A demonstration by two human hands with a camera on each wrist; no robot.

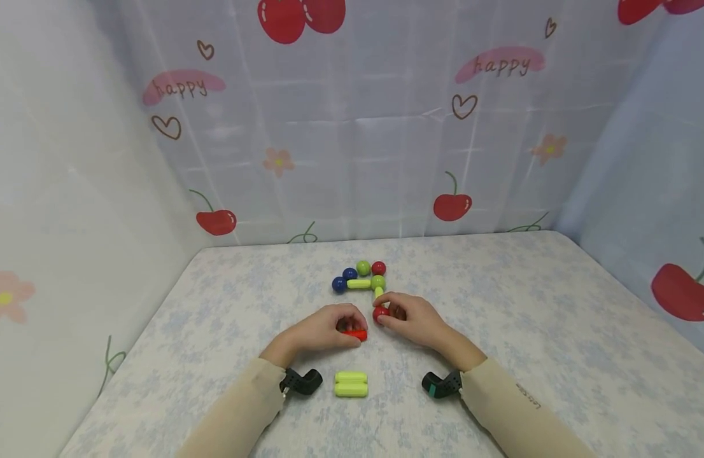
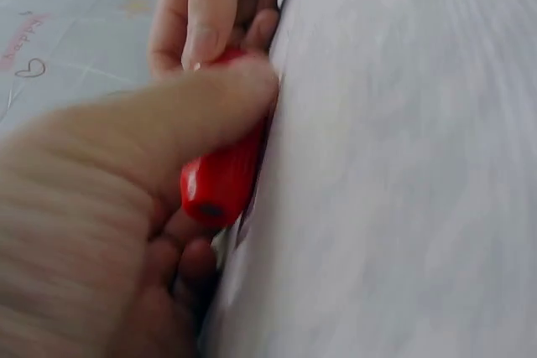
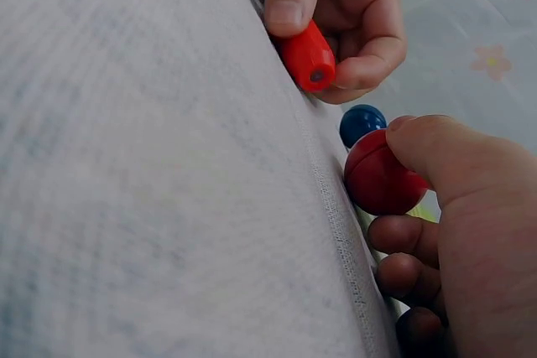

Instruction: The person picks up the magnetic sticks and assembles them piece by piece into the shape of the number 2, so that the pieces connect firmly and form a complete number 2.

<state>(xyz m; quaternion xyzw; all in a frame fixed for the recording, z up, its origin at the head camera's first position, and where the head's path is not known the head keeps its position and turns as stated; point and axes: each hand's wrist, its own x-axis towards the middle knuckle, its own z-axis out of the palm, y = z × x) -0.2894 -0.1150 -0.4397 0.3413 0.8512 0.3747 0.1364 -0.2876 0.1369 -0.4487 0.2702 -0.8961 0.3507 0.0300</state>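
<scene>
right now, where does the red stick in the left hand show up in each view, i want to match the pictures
Head: the red stick is just below the picture's centre.
Left wrist: the red stick is left of centre, partly covered by the thumb.
Right wrist: the red stick is in the upper middle, one end towards the camera.
Shared landmark: the left hand, holding the stick in all three views.

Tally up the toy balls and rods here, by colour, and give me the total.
Blue balls: 2
Green balls: 2
Red balls: 2
Yellow-green rods: 4
Red rod: 1
Total: 11
</scene>
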